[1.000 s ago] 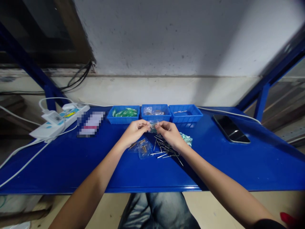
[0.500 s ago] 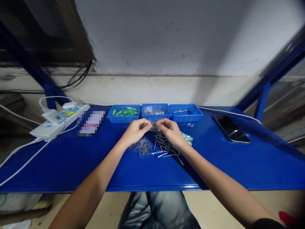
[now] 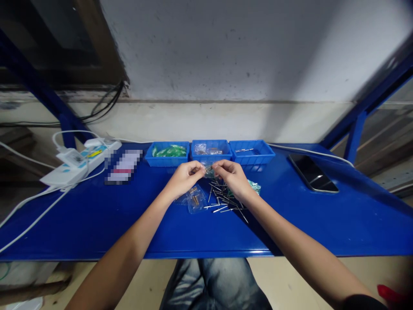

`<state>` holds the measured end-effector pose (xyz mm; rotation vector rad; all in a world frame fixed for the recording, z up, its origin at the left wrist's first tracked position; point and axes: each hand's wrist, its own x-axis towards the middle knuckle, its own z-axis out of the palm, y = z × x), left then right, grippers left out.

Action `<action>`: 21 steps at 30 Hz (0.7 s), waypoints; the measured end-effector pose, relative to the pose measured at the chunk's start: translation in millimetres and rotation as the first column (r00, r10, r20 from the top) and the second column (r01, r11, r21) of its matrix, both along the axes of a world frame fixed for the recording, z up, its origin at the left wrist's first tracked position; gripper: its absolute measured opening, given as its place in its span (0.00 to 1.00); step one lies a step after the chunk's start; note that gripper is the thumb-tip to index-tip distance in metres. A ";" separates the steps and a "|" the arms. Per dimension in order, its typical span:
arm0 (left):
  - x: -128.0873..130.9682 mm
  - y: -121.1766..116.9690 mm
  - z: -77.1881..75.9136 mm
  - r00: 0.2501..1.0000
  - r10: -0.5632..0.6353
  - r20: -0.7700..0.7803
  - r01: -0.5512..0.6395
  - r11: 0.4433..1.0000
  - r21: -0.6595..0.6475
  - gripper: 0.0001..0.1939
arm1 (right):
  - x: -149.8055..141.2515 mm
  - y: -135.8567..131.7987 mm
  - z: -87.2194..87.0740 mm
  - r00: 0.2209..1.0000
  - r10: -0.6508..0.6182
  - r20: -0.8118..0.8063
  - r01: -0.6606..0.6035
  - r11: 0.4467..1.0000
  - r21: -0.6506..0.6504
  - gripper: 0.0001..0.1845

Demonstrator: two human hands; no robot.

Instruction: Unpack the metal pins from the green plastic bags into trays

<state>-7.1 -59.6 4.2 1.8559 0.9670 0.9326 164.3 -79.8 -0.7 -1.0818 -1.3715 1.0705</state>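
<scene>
Between my two hands is a small clear plastic bag, its contents too small to make out. My left hand pinches its left side, and my right hand pinches the right side. Below my left hand lie clear bags with brass-coloured screw-like pieces inside. A loose pile of pop rivets spreads over the table under my right hand. Partly hidden behind my right wrist is a green-and-clear plastic packet.
Three blue bins line the back: one with green packets, one with clear bags, one with a few rivets. A phone lies right. A white power strip with cables and a blurred card are left.
Both hands stay almost in place, still pinching the clear bag. The bag shows slightly more between the fingertips, and the rest looks unchanged.
</scene>
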 end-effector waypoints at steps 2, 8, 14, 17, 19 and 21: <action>0.2 0.2 -0.2 0.999 0.032 0.019 -0.033 0.999 0.016 0.09 | -0.8 -0.9 0.5 1.000 -0.006 -0.005 0.006 1.000 0.006 0.13; 0.4 -0.3 2.3 0.999 0.021 0.029 -0.020 0.999 -0.037 0.08 | -1.7 -4.1 4.2 0.993 -0.084 0.085 0.081 0.996 0.031 0.13; 0.4 0.9 0.9 0.995 0.031 0.098 -0.024 0.997 -0.072 0.10 | -0.9 -4.2 4.3 0.992 -0.072 0.108 0.066 0.996 0.055 0.13; -0.3 1.8 0.7 0.998 0.022 0.056 -0.019 0.998 -0.056 0.10 | -1.1 -3.4 1.7 0.991 -0.057 0.118 0.048 0.996 0.072 0.13; -1.2 2.0 1.3 1.000 0.028 0.004 -0.028 0.999 -0.040 0.10 | -1.8 -3.1 -0.5 0.989 -0.064 0.132 0.054 0.996 0.077 0.13; -2.0 1.9 2.1 0.997 0.042 -0.071 -0.043 0.999 -0.020 0.10 | -3.0 -3.4 -2.2 0.985 -0.083 0.154 0.071 0.994 0.081 0.11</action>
